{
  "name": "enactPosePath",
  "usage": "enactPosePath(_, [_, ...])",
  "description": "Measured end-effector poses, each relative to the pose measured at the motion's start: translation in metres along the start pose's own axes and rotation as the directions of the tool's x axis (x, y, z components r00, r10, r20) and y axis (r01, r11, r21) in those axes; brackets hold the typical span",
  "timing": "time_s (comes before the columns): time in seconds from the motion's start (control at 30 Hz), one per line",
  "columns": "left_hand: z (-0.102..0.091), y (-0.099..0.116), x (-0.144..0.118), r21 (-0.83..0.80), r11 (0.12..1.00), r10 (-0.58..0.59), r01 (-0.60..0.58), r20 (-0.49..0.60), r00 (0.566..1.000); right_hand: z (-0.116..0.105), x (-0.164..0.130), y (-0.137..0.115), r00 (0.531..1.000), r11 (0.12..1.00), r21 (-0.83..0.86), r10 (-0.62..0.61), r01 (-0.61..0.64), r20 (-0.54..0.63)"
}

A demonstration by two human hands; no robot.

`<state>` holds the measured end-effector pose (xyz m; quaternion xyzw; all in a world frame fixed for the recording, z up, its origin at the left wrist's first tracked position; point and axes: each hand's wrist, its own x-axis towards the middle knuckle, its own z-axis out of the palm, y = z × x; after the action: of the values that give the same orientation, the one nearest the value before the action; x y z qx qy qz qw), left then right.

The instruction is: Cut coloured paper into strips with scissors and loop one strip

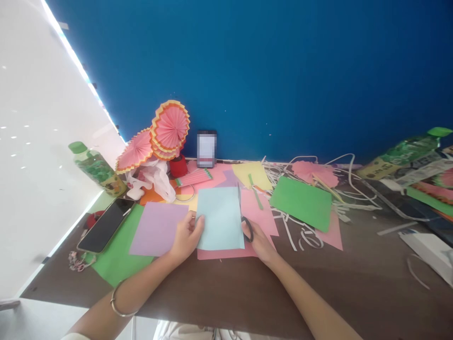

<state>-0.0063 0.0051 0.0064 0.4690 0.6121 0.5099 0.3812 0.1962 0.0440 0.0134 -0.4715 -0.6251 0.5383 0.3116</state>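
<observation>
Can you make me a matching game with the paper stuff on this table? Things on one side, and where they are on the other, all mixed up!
Things:
1. light blue paper
2. scissors
3. phone
4. pink paper fans

Places:
A. lying on green paper at the left
B. standing at the back by the blue wall
C. held by the left hand
D. in the right hand

Pairs: 1-C, 2-D, 3-A, 4-B

I see a dark brown table (pixel 219 293) set against a blue wall. On it lie a green sheet (pixel 116 257) under a black phone (pixel 106 225), a lilac sheet (pixel 157 229), a pink sheet (pixel 255 222), another green sheet (pixel 302 202), white paper strips (pixel 300 236), and a green-capped bottle (pixel 97 169) at the left edge.
</observation>
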Motion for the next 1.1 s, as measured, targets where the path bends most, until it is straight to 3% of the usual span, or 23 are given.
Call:
enactPosePath(0.67, [0.0008,-0.0009,0.0009,0.031,0.999,-0.028,0.028,-0.009,1.000,0.0027,0.0030,0.0026,1.000,0.999,0.032,-0.002,0.002,0.004])
enactPosePath(0.97, [0.0013,-0.0008,0.0001,0.005,1.000,-0.028,0.028,0.031,0.999,-0.0021,-0.0007,0.0038,0.999,0.994,0.102,-0.049,0.048,0.016])
enactPosePath(1.1, [0.0019,-0.0012,0.0001,-0.005,1.000,-0.028,0.028,0.068,0.997,-0.0033,-0.0002,0.0074,0.998,0.996,0.061,-0.057,0.060,-0.041])
